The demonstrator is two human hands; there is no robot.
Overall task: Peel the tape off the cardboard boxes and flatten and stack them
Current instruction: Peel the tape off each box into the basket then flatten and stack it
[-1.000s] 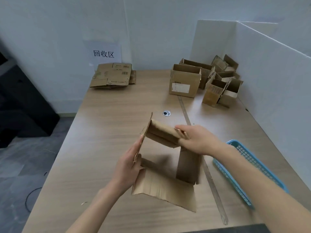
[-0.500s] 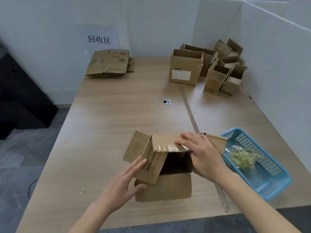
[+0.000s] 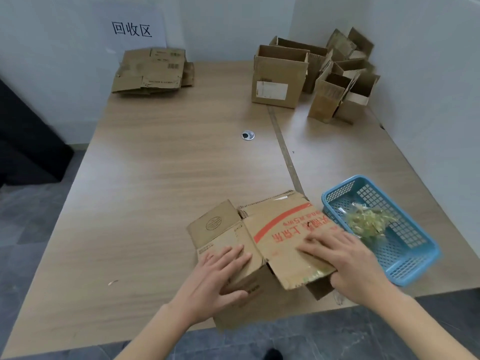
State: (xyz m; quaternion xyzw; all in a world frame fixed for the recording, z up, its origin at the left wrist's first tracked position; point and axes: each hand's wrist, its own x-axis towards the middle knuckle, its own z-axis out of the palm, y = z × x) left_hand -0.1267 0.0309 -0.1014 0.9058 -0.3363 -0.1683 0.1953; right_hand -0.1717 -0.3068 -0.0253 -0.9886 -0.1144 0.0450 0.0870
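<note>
A cardboard box (image 3: pixel 262 229) with red print lies pressed flat on the wooden table (image 3: pixel 161 178), near its front edge. My left hand (image 3: pixel 220 276) rests palm down on the box's left panel with fingers spread straight. My right hand (image 3: pixel 345 258) presses flat on the right panel, fingers extended. A strip of clear tape clings to the box's near right flap. A stack of flattened boxes (image 3: pixel 152 71) lies at the far left under a paper sign. Several open upright boxes (image 3: pixel 280 79) stand at the far right.
A blue plastic basket (image 3: pixel 413 253) holding crumpled peeled tape (image 3: pixel 366 223) sits just right of my right hand. A white partition wall runs along the table's right side. A round cable grommet (image 3: pixel 247 135) is set mid-table. A small scrap (image 3: pixel 113 282) lies near the front left.
The box, half open and upright before, has been folded down flat onto the table. Both hands have moved on top of it and now press it with straight fingers.
</note>
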